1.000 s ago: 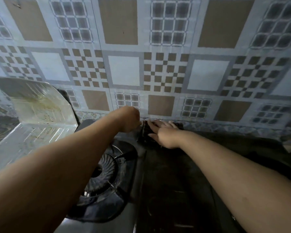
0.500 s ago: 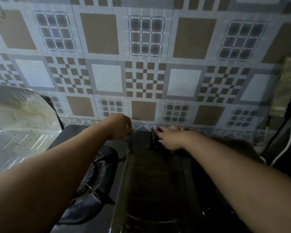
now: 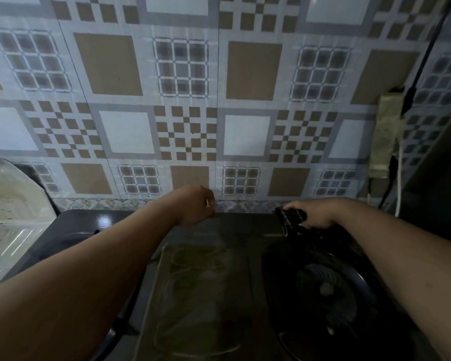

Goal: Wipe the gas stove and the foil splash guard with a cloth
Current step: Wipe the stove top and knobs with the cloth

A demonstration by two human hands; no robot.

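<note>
The black gas stove (image 3: 203, 277) fills the lower half of the head view, with a glossy centre panel and a burner (image 3: 326, 290) at the right. My right hand (image 3: 313, 213) presses a dark checked cloth (image 3: 290, 217) onto the stove's back edge, above the right burner. My left hand (image 3: 197, 205) is curled into a fist at the stove's back edge near the middle; I cannot see anything in it. The foil splash guard (image 3: 8, 212) stands at the far left, streaked with stains.
A patterned tiled wall (image 3: 188, 113) rises right behind the stove. At the right a grimy power strip (image 3: 385, 136) hangs on the wall with a black cable and a white cable running down from it.
My right hand has slid the cloth to the right along the stove's back edge, from the middle to above the right burner. The view has swung right. My left hand stayed near the middle.
</note>
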